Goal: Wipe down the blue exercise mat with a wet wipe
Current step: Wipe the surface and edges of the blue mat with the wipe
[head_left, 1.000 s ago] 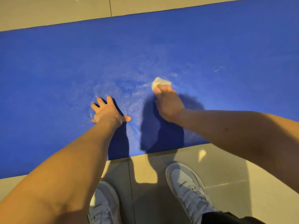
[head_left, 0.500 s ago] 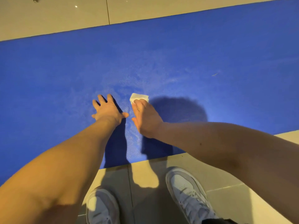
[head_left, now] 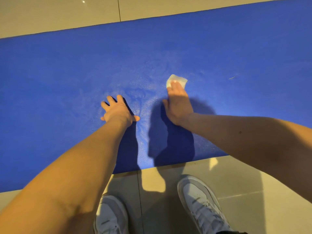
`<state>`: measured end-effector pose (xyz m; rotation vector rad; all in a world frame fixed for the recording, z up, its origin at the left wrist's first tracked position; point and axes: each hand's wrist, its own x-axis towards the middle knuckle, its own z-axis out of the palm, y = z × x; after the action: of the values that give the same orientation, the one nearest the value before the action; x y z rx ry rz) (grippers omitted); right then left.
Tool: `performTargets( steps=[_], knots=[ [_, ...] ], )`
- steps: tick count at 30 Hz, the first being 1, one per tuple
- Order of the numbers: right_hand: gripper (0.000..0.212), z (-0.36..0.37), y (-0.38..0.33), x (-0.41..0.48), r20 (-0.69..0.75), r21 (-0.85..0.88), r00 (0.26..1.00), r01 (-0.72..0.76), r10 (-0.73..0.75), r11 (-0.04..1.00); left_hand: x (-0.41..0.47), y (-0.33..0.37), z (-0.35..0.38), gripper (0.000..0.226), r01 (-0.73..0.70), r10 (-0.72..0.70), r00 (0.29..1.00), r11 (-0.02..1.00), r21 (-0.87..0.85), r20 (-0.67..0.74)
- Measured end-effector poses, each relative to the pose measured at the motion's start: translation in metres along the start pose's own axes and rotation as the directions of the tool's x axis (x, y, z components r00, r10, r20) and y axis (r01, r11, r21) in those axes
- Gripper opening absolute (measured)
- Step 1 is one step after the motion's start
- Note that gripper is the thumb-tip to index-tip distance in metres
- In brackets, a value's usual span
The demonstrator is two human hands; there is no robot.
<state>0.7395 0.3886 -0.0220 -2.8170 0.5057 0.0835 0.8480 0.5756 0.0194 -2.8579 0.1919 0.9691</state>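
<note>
A pale tiled floor [head_left: 236, 179] ran under everything, and across it, from the left edge to the upper right, lay the blue exercise mat [head_left: 236, 48], flat and filling the middle of the head view. Its near edge crossed just ahead of the person's feet.

On the mat, a little right of centre, sat the wet wipe [head_left: 177, 80], white and folded small. The right hand [head_left: 179, 105] lay on top of it, flat and fingers together, pressing the wipe's near part to the mat while its far corner stuck out beyond the fingertips. Nothing was curled around the wipe; it was pinned under the fingers rather than gripped.

The left hand [head_left: 118, 110] rested on the mat to the left, apart from the wipe, palm down and fingers spread wide, holding nothing. Between and around the two hands the blue surface showed a lighter, speckled sheen [head_left: 148, 92] in swirled patches. Dark shadows of both arms fell on the mat toward its near edge.

Farther right on the mat, well apart from the wipe, lay a thin short speck [head_left: 232, 78], too small to identify.

Below, on the tiles, stood two white sneakers: the left shoe [head_left: 111, 217] and the right shoe [head_left: 200, 201], toes pointing toward the mat.
</note>
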Motion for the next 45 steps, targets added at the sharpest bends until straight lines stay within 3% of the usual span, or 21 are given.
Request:
performTargets(
  steps=[3,6,11,15,18,21,23,28,31,34,36,39,42,45],
  knots=[
    [0.065,0.011,-0.039,-0.019,0.075,0.078,0.95,0.297,-0.303,0.952,0.002,0.0,-0.001,0.117,-0.003,0.003,1.0,1.0,-0.012,0.0],
    [0.064,0.03,-0.059,-0.028,0.126,0.055,0.894,0.426,-0.429,0.903,0.002,-0.002,0.001,0.115,-0.004,0.004,1.0,1.0,-0.005,-0.013],
    [0.066,0.022,-0.038,-0.006,0.157,0.037,0.91,0.382,-0.383,0.923,0.002,-0.001,0.001,0.115,-0.004,0.004,1.0,1.0,-0.006,-0.014],
    [0.054,0.003,0.003,0.014,0.025,0.056,0.976,0.215,-0.217,0.975,0.001,0.0,-0.001,0.114,-0.002,0.002,1.0,1.0,0.0,-0.002],
    [0.05,0.001,0.034,0.025,-0.029,-0.073,0.997,0.073,-0.076,0.995,0.002,0.0,-0.001,0.116,-0.004,0.004,1.0,1.0,0.012,-0.007],
    [0.056,0.004,0.023,0.029,0.023,-0.151,1.0,0.007,-0.003,0.988,0.002,0.0,-0.001,0.119,-0.001,0.001,1.0,1.0,0.017,-0.005],
    [0.063,0.005,0.0,0.027,0.082,-0.168,0.996,0.041,-0.028,0.985,0.002,0.0,-0.003,0.12,-0.002,0.002,1.0,1.0,0.008,-0.005],
    [0.07,0.029,-0.059,-0.002,0.2,-0.079,0.923,0.35,-0.329,0.934,0.002,-0.001,-0.005,0.134,-0.008,0.008,1.0,1.0,0.0,0.011],
    [0.07,0.031,-0.062,-0.003,0.22,-0.072,0.908,0.38,-0.357,0.922,-0.001,-0.001,-0.005,0.143,-0.021,0.021,1.0,1.0,-0.012,0.019],
    [0.073,0.024,-0.041,0.004,0.27,-0.123,0.873,0.45,-0.407,0.884,0.0,-0.001,-0.002,0.133,-0.025,0.025,1.0,1.0,0.016,-0.018],
    [0.073,0.014,-0.022,0.013,0.216,-0.133,0.91,0.386,-0.354,0.913,0.002,-0.003,-0.001,0.121,-0.018,0.019,0.999,1.0,0.022,-0.027],
    [0.068,-0.001,0.019,0.029,0.11,-0.164,0.988,0.123,-0.106,0.979,0.003,-0.003,0.0,0.117,-0.019,0.02,1.0,1.0,0.02,-0.024],
    [0.071,0.004,0.038,0.035,0.107,-0.212,0.984,-0.115,0.139,0.971,0.003,-0.002,0.0,0.12,-0.018,0.018,1.0,1.0,0.021,-0.016],
    [0.074,0.008,0.013,0.032,0.066,-0.193,0.987,-0.133,0.148,0.972,0.002,-0.002,-0.001,0.12,-0.015,0.015,1.0,1.0,0.022,-0.011]
  ],
)
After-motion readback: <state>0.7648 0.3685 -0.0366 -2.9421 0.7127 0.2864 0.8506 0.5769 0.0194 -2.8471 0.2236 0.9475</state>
